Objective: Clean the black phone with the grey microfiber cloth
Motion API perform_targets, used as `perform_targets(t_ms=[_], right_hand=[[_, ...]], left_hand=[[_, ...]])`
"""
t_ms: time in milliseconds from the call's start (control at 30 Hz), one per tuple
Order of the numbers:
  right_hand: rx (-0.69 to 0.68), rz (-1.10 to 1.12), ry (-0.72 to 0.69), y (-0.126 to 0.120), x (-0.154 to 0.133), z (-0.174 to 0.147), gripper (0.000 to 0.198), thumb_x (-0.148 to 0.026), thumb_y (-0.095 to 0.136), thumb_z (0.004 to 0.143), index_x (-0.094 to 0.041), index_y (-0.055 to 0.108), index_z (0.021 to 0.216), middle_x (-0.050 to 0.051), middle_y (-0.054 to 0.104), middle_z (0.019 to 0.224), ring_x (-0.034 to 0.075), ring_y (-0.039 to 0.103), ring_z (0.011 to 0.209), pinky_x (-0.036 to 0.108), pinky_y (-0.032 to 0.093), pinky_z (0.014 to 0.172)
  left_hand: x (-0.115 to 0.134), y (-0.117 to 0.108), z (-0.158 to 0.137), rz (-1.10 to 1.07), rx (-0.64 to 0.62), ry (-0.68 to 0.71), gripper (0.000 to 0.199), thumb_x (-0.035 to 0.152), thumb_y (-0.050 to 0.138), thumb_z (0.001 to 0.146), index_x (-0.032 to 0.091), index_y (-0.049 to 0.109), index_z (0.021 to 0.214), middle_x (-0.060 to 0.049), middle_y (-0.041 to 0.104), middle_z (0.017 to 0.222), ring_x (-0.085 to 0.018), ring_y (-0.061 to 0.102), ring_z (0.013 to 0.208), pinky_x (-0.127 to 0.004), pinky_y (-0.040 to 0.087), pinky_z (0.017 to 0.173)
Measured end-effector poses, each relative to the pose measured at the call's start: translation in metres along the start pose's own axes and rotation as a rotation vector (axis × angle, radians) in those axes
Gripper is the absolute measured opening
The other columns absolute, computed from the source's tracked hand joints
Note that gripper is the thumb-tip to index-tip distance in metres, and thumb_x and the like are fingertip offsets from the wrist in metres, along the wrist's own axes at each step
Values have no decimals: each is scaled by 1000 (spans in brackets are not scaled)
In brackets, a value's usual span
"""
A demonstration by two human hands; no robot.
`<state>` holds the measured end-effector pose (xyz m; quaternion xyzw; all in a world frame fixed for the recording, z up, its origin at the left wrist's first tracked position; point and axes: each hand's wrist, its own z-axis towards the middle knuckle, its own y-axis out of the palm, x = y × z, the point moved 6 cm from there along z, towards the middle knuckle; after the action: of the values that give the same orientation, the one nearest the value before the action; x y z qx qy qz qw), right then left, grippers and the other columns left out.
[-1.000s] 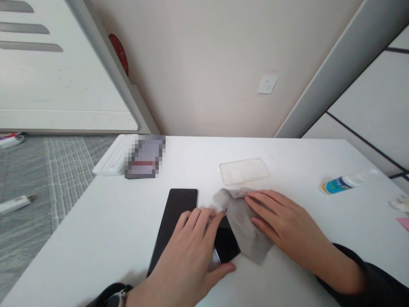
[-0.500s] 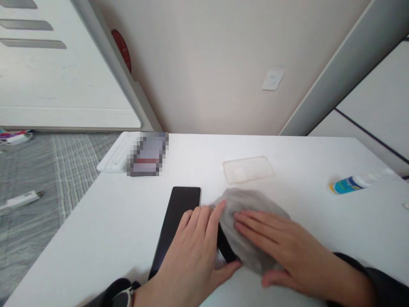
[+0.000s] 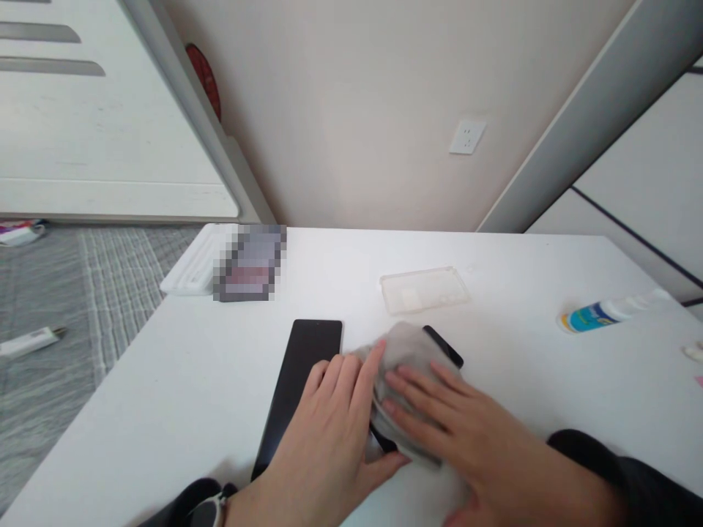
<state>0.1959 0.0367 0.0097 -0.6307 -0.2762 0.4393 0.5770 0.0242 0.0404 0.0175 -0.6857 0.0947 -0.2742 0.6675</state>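
A grey cloth (image 3: 409, 344) lies bunched over a black smartphone (image 3: 446, 348), whose far corner and part of its near end show. My left hand (image 3: 335, 417) steadies this phone at its left side, thumb at the near end and fingers near the cloth's edge. Over the cloth, my right hand (image 3: 455, 424) presses with its fingers stretched flat and a little apart; it is slightly blurred. Left of both, a larger black tablet-like device (image 3: 302, 366) lies face up, partly hidden by my left hand. Beyond the cloth sits a clear phone case (image 3: 425, 290).
At the right of the white table (image 3: 521, 278) a small bottle with a blue label (image 3: 593, 317) lies on its side. A white tray (image 3: 192, 267) and a blurred-out flat item (image 3: 251, 263) rest at the far left corner. A wall with a socket (image 3: 467, 137) stands behind.
My right hand has slid the cloth toward me and to the left, uncovering the phone's far corner. My left hand stays in place at the phone.
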Motion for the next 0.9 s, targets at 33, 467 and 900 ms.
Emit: perform_targets(t_ms=[33,467,900], right_hand=[[-29,25,-64,1,-5,1,100,-77,49,93,-15,19,165,8,24,170,26,23,158,44,15,131],[58,87,67,-3,3,1,93,-76,50,93,-19,28,163,10,36,165,27,36,153,50,20,129],[120,-13,279,-9,24,-1,88,-73,53,94,-19,34,161,14,35,165,31,36,153,57,26,126]], left_hand=[[0,0,0,-7,-5,0,121,53,86,73,15,10,159,-15,59,127,-35,56,114,-52,44,101],[-3,2,2,-102,1,15,122,40,82,80,23,-6,163,-14,53,134,-34,51,120,-53,44,106],[-1,5,5,1,-5,13,103,47,69,88,12,5,161,-15,57,127,-33,53,117,-53,44,104]])
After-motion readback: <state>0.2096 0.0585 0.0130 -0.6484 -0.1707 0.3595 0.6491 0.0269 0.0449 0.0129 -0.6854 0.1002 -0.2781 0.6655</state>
